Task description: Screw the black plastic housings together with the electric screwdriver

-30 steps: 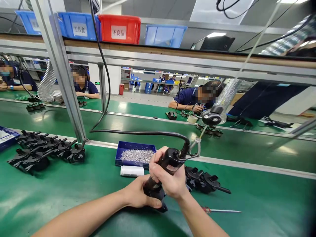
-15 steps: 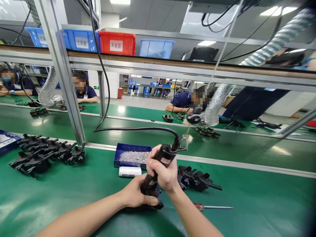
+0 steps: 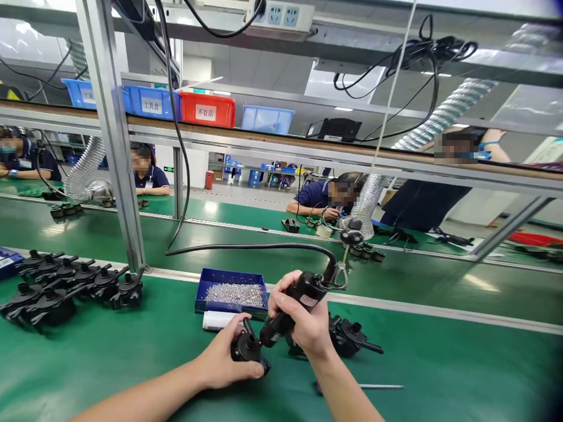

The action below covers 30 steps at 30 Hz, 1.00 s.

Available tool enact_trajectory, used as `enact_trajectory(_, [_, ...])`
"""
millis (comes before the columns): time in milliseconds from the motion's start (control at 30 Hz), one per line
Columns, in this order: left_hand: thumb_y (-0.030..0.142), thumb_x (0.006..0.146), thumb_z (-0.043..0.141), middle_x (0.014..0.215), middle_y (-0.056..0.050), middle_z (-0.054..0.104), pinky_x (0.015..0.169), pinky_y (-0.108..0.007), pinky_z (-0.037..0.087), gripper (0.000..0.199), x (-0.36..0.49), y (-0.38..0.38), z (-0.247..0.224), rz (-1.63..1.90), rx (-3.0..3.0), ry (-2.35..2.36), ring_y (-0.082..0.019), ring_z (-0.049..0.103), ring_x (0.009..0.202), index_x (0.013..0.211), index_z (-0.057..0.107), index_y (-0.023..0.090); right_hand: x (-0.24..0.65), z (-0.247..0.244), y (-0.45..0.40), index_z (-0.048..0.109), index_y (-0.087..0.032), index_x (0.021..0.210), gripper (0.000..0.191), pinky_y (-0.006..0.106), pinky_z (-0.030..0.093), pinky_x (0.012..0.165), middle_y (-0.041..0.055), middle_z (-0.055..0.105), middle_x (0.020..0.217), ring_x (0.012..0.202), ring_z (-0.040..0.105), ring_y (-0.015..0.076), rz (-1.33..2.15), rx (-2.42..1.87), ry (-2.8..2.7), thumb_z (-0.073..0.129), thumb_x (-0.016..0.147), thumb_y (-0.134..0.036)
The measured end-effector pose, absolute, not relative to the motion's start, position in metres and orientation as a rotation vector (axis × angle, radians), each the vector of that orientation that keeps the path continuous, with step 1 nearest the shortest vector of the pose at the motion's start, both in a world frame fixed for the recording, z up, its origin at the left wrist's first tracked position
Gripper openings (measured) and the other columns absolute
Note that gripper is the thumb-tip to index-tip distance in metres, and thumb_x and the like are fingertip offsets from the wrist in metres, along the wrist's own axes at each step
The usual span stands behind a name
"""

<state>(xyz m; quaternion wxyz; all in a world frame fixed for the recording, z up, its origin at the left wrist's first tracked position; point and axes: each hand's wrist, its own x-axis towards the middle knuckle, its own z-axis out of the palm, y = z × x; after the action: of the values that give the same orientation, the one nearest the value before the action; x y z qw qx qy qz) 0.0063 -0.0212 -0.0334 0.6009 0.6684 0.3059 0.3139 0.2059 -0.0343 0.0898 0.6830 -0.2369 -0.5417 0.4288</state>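
The left hand point(image 3: 224, 358) has its grip partly closed on a black plastic housing point(image 3: 248, 350), which sits between thumb and fingers, above the green table point(image 3: 109, 351). The right hand point(image 3: 305, 319) wraps its grip fully round a corded electric screwdriver point(image 3: 310, 284), whose lower end points at the housing's right side; whether they touch cannot be told. Beyond the left hand, a dark blue tray point(image 3: 210, 306) holds many small silvery metal pieces point(image 3: 235, 294). A red bin point(image 3: 229, 111) stands on the shelf point(image 3: 272, 138) above, its contents hidden.

Room leftward, tray point(image 3: 213, 306) beyond left hand point(image 3: 226, 358)
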Motion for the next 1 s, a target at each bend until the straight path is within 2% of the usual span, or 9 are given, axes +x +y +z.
enact_trajectory(233, [0.042, 0.077, 0.098, 0.127, -0.007, 0.069, 0.099, -0.036, 0.046, 0.088, 0.009, -0.023, -0.018, 0.720, 1.538, 0.606, -0.025, 0.062, 0.112, 0.149, 0.052, 0.022, 0.201, 0.099, -0.029, 0.065, -0.023, 0.095, 0.023, 0.031, 0.057, 0.056, -0.0021, 0.070, 0.070, 0.056, 0.068, 0.0177, 1.027, -0.632, -1.281, 0.085, 0.089, -0.031])
enact_trajectory(367, [0.042, 0.076, 0.100, 0.124, -0.007, 0.071, 0.097, -0.035, 0.048, 0.095, 0.007, -0.024, -0.015, 0.651, 1.487, 0.591, -0.024, 0.066, 0.107, 0.153, 0.048, 0.023, 0.195, 0.101, -0.027, 0.061, -0.023, 0.087, 0.020, 0.023, 0.039, 0.042, -0.0077, 0.060, 0.060, 0.040, 0.047, 0.0091, 1.112, -0.596, -1.179, 0.079, 0.080, -0.023])
enact_trajectory(433, [0.043, 0.075, 0.101, 0.121, -0.006, 0.071, 0.095, -0.035, 0.049, 0.096, 0.007, -0.026, -0.015, 0.646, 1.458, 0.600, -0.023, 0.067, 0.103, 0.152, 0.047, 0.023, 0.193, 0.099, -0.028, 0.059, -0.024, 0.084, 0.019, 0.022, 0.035, 0.040, -0.0086, 0.058, 0.058, 0.038, 0.043, 0.0077, 1.119, -0.584, -1.115, 0.074, 0.075, -0.019])
enact_trajectory(633, [0.045, 0.074, 0.102, 0.129, -0.009, 0.071, 0.103, -0.040, 0.050, 0.098, 0.008, -0.028, -0.016, 0.644, 1.452, 0.607, -0.027, 0.068, 0.114, 0.152, 0.046, 0.024, 0.193, 0.093, -0.038, 0.059, -0.023, 0.085, 0.018, 0.022, 0.034, 0.041, -0.0063, 0.060, 0.060, 0.040, 0.044, 0.0085, 1.103, -0.569, -1.162, 0.075, 0.077, -0.018])
enact_trajectory(1000, [0.054, 0.073, 0.101, 0.122, -0.010, 0.070, 0.104, -0.046, 0.051, 0.108, 0.005, -0.019, -0.029, 0.641, 1.536, 0.611, -0.028, 0.069, 0.109, 0.158, 0.043, 0.024, 0.194, 0.095, -0.029, 0.061, -0.023, 0.088, 0.019, 0.023, 0.041, 0.044, -0.0074, 0.059, 0.057, 0.040, 0.050, 0.0101, 1.038, -0.571, -1.155, 0.079, 0.085, -0.024])
